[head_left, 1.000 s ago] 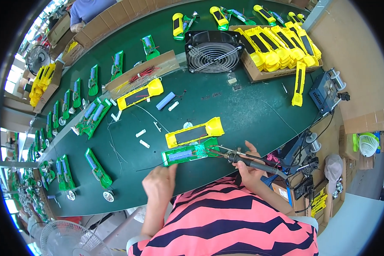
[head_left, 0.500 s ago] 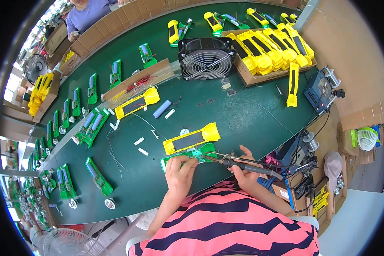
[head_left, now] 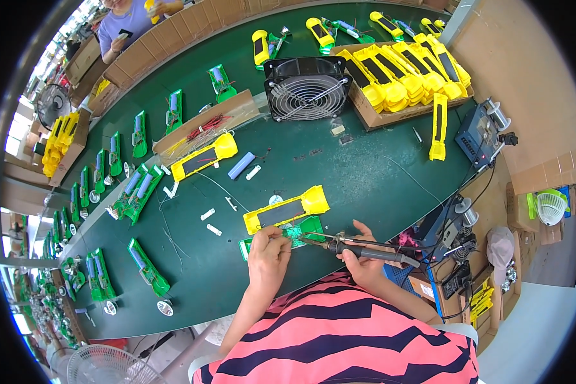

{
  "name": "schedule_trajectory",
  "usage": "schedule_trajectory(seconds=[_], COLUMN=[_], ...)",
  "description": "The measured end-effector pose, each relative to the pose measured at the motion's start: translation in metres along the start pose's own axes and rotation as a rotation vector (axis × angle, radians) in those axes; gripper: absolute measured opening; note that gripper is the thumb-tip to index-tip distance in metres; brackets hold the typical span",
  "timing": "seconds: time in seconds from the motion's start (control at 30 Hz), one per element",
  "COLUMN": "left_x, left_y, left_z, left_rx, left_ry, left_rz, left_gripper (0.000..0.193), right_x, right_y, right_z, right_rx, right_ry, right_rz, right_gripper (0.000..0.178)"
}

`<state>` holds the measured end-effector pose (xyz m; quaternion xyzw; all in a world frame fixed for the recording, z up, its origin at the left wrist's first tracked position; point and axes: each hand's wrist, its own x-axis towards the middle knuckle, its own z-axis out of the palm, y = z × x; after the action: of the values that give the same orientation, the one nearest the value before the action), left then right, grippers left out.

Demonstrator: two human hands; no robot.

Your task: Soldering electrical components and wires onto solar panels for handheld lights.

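My right hand grips a soldering iron with a black handle, its tip pointing left over a green circuit board. That board lies in a green plastic housing near the table's front edge. My left hand is closed in a pinch at the board's left side; what the fingertips hold is too small to make out. Just beyond the housing, touching or nearly so, lies a yellow casing with a dark panel.
A blue cylindrical battery and another yellow casing lie farther back. A black fan stands beside a carton of yellow casings. Green housings line the left side. A blue soldering station sits at the right.
Both my hands and the iron have shifted slightly left. My left fingers have drawn back a little, showing more of the board. Across the table, a person has raised a yellow piece.
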<state>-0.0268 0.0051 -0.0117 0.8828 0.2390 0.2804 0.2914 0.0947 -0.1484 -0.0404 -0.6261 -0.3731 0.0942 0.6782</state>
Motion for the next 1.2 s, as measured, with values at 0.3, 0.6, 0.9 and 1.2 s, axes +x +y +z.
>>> schedule_trajectory(seconds=[0.3, 0.6, 0.9, 1.2], left_x=[0.001, 0.003, 0.004, -0.02], left_y=[0.0, 0.001, 0.003, -0.007], left_z=[0.001, 0.001, 0.0, -0.011], left_rx=[-0.038, -0.037, -0.028, 0.203], left_ry=[0.01, 0.012, 0.001, 0.16], left_rz=[-0.019, -0.028, -0.054, 0.191], left_gripper=[0.013, 0.014, 0.013, 0.047], right_x=[-0.002, 0.0, 0.009, 0.008], right_y=[0.003, -0.001, -0.006, -0.007], right_z=[0.004, 0.001, -0.005, -0.006], right_rx=[0.006, -0.004, -0.024, -0.041], right_ry=[-0.015, 0.023, 0.021, 0.009], right_rz=[0.021, 0.004, -0.055, -0.045], right_gripper=[0.02, 0.02, 0.02, 0.021])
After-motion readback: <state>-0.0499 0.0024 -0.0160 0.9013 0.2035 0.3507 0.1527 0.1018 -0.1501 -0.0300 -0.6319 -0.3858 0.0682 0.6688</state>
